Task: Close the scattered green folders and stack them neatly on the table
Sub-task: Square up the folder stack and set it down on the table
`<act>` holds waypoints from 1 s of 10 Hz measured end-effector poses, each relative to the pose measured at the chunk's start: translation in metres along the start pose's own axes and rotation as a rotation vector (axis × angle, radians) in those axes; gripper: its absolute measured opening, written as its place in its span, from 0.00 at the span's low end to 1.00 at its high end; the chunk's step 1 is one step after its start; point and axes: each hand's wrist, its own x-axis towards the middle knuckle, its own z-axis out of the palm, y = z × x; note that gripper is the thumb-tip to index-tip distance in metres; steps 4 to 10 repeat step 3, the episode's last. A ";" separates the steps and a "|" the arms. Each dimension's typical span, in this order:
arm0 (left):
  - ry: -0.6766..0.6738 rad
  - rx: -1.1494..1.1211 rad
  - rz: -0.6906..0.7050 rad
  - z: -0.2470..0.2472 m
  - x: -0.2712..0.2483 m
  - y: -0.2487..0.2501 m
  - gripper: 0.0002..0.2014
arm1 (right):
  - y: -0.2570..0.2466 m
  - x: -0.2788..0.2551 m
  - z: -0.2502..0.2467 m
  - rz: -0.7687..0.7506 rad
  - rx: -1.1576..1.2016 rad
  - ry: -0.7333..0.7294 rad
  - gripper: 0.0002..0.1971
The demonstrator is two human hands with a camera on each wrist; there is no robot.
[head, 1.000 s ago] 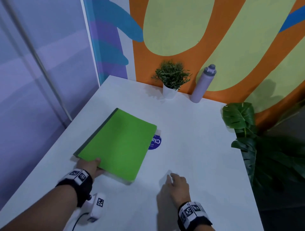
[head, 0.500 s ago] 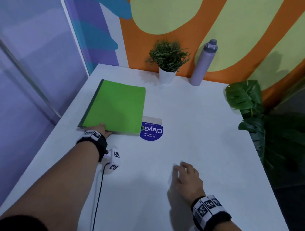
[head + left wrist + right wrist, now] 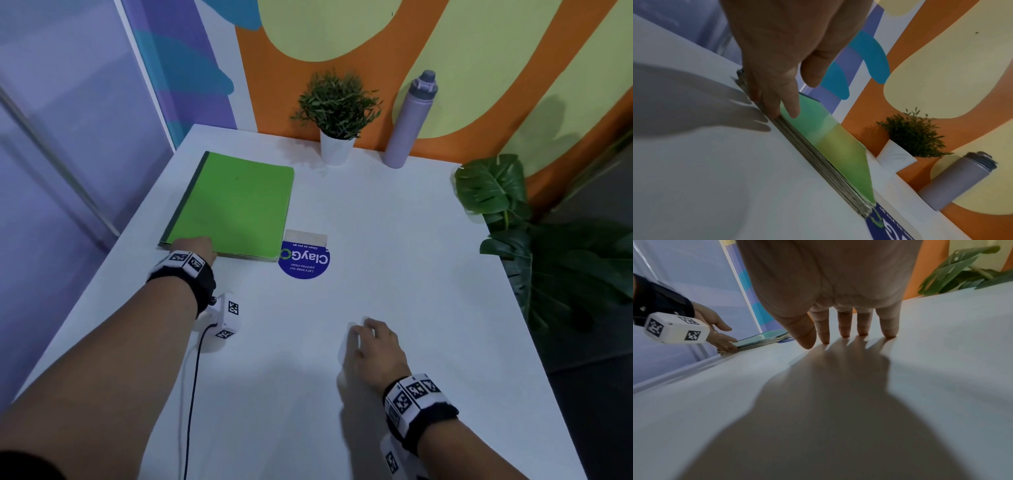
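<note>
A closed stack of green folders [image 3: 236, 205] lies flat at the far left of the white table [image 3: 394, 291]. In the left wrist view the folders [image 3: 838, 154] show several layered edges, lined up. My left hand [image 3: 193, 246] is at the stack's near edge by its left corner. Its straight fingers [image 3: 774, 104] press against that edge, and the thumb is lifted above the top cover. My right hand [image 3: 370, 346] is well apart, at the near middle of the table. Its fingertips [image 3: 844, 332] rest on the bare surface and hold nothing.
A round blue sticker [image 3: 304, 262] on the table touches the stack's near right corner. A small potted plant [image 3: 337, 113] and a lilac bottle [image 3: 409, 123] stand at the back edge by the wall. A big leafy plant [image 3: 513, 212] leans over the right edge.
My left hand has pushed the stack away toward the far left and turned it square with the table, uncovering the blue sticker. My right hand has stayed on the table.
</note>
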 end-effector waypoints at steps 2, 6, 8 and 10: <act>-0.065 -0.295 -0.014 -0.007 -0.033 0.014 0.13 | -0.014 -0.015 -0.016 0.003 -0.086 -0.032 0.23; -0.164 -0.382 0.059 0.019 -0.057 0.018 0.24 | -0.016 -0.034 -0.024 -0.048 -0.155 -0.041 0.22; -0.164 -0.382 0.059 0.019 -0.057 0.018 0.24 | -0.016 -0.034 -0.024 -0.048 -0.155 -0.041 0.22; -0.164 -0.382 0.059 0.019 -0.057 0.018 0.24 | -0.016 -0.034 -0.024 -0.048 -0.155 -0.041 0.22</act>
